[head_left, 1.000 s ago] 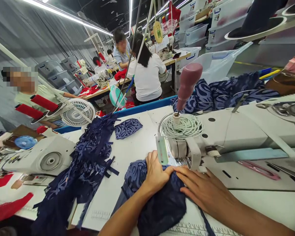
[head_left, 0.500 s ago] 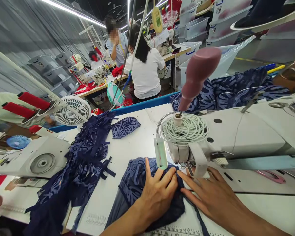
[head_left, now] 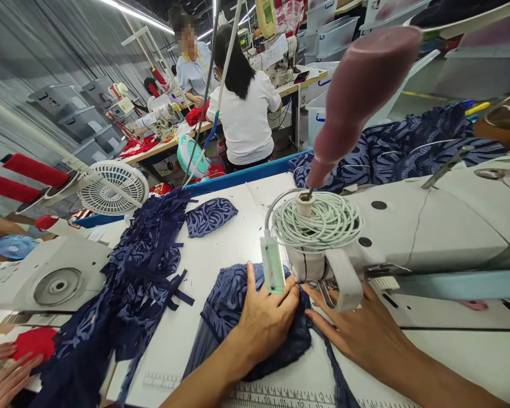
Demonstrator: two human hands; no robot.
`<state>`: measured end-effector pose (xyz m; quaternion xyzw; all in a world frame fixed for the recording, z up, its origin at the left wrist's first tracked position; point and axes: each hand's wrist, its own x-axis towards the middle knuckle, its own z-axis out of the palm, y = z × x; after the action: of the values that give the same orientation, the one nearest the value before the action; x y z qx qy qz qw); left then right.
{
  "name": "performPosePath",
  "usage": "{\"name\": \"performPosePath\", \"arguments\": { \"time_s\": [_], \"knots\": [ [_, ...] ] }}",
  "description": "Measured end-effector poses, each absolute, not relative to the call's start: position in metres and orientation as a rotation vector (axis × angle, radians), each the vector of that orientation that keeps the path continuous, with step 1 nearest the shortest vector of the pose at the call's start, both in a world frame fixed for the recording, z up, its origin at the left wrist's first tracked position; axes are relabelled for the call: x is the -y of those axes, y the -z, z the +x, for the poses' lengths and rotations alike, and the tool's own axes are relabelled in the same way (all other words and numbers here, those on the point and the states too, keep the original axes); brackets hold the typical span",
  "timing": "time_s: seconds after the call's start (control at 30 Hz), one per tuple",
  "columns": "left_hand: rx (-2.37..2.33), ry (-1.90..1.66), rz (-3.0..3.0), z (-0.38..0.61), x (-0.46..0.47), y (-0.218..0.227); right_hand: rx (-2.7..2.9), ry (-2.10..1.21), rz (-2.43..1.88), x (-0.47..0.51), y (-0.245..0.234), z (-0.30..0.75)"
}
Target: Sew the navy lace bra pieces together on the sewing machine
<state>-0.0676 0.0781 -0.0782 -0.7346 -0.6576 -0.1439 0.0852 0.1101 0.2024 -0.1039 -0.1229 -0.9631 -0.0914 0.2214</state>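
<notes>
My left hand (head_left: 266,317) lies flat with fingers spread on a navy patterned fabric piece (head_left: 227,303), pressing it to the white table just left of the sewing machine's needle. My right hand (head_left: 357,331) rests flat on the same fabric's right edge, fingers stretched toward the presser foot (head_left: 328,292), partly hidden under the machine head. The white sewing machine (head_left: 429,232) stretches to the right, with a coil of pale cord (head_left: 318,221) and a mauve thread cone (head_left: 357,96) on top.
A long heap of navy fabric pieces (head_left: 140,272) lies to the left, with a small loose piece (head_left: 210,215) behind it. A white fan (head_left: 113,187) and a second machine (head_left: 46,275) stand at left. Another person's hands (head_left: 2,371) show at bottom left. People sew at the back.
My left hand has opened from bunched to flat and slid the fabric toward the needle. The view has moved closer to the machine. Another person's hands have come into the bottom left.
</notes>
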Motion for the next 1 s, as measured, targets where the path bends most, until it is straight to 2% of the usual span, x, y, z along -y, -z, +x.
{"name": "performPosePath", "arguments": {
  "time_s": [0.67, 1.0],
  "knots": [
    [1.932, 0.423, -2.224, -0.072, -0.079, 0.08, 2.636, 0.032, -0.272, -0.2, 0.102, 0.117],
    [1.893, 0.304, -2.236, -0.089, -0.09, 0.072, 2.671, 0.079, -0.299, -0.203, 0.106, 0.112]
  ]
}}
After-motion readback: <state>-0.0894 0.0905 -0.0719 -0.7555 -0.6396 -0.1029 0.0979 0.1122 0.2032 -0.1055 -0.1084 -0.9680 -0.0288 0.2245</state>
